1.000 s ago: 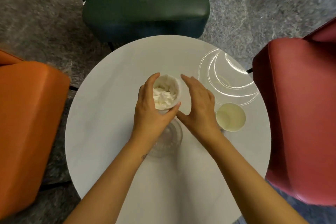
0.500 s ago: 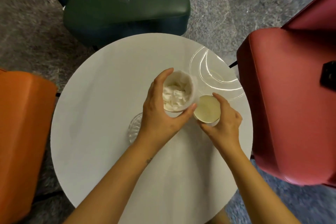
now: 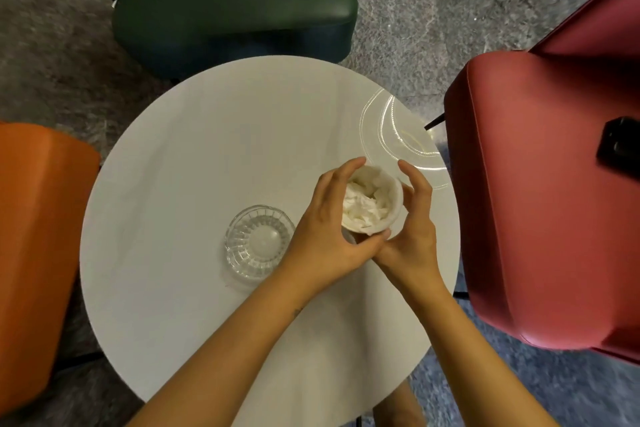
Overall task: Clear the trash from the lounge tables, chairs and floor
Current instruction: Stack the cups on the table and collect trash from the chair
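head view, step: I'm collecting worktop (image 3: pixel 207 166) trash, paper cup (image 3: pixel 395 191) first.
cup position: near the worktop's right edge.
left hand (image 3: pixel 325 225): wrapped round the cup's left wall.
right hand (image 3: pixel 412 229): curled round its right wall.
cup contents: crumpled tissue (image 3: pixel 363 206), near-full.
glass dish (image 3: pixel 258 246): mid-worktop, looks empty.
next: I'd carry the cup off upright.

My feed is moderately bright, lit softly from overhead. Curved glare (image 3: pixel 398 139) streaks the table (image 3: pixel 207 184) at its far right edge, and faint, soft shadows lie on its near half. The wide lens bows the red chair (image 3: pixel 536 218) right of the table outward. The floor (image 3: pixel 415 10) beyond the table looks smeared, slightly out of focus.
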The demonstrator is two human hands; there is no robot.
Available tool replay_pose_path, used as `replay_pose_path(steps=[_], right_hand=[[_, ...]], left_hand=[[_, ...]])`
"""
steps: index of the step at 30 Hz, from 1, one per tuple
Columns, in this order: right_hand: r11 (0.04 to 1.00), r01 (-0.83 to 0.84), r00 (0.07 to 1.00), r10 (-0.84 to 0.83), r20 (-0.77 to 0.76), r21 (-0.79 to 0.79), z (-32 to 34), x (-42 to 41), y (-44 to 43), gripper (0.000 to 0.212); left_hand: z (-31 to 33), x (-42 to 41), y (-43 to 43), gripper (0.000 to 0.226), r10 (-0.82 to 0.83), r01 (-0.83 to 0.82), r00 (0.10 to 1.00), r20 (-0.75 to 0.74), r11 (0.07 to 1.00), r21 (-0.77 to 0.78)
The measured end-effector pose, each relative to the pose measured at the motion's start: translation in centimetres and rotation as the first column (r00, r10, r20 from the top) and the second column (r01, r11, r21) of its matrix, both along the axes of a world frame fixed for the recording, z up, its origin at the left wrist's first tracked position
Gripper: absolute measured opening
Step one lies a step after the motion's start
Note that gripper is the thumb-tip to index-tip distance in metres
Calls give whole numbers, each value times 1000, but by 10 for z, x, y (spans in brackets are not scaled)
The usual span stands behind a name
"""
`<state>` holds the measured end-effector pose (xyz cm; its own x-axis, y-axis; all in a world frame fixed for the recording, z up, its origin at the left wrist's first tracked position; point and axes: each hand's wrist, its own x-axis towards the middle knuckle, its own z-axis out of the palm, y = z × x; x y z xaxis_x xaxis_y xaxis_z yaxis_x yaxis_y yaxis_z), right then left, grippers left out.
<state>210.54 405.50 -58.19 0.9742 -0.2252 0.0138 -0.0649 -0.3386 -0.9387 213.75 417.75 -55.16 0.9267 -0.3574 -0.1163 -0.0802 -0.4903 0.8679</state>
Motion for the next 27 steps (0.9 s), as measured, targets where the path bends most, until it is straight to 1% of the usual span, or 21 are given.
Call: replay_pose_path(steps=[3, 6, 10, 14, 17, 19, 21, 23, 27], right_hand=[[1000, -16, 1000, 16, 12, 10, 11, 0, -2, 92], [997, -72, 996, 72, 47, -12, 28, 7, -1, 93], [967, -250, 967, 252, 41, -42, 54, 28, 9, 95], [884, -448, 889, 456, 34, -135, 85, 53, 31, 97], [809, -548, 826, 563, 16, -212, 107, 69, 54, 97], [768, -590, 793, 609, -2, -250, 121, 76, 70, 98], [716, -638, 743, 669, 18, -285, 137, 79, 90, 96], [671, -679, 691, 721, 50, -297, 153, 80, 111, 86], [559, -754, 572, 817, 71, -346, 185, 72, 163, 53]], left_hand=[[4, -1, -3, 85, -32, 31, 999, 14, 999, 27], [15, 2, 2, 87, 17, -18, 1000, 25, 999, 45], [35, 9, 22, 83, 98, -110, 991, 89, 984, 138], [64, 12, 59, 81, 269, -293, 950, 158, 943, 158], [93, 3, 92, 77, 410, -456, 874, 259, 877, 152], [113, -10, 114, 77, 496, -537, 827, 265, 836, 112], [134, -32, 139, 78, 584, -630, 757, 292, 771, 93], [153, -54, 162, 76, 657, -713, 682, 321, 695, 93], [189, -110, 210, 74, 780, -853, 512, 360, 511, 108]])
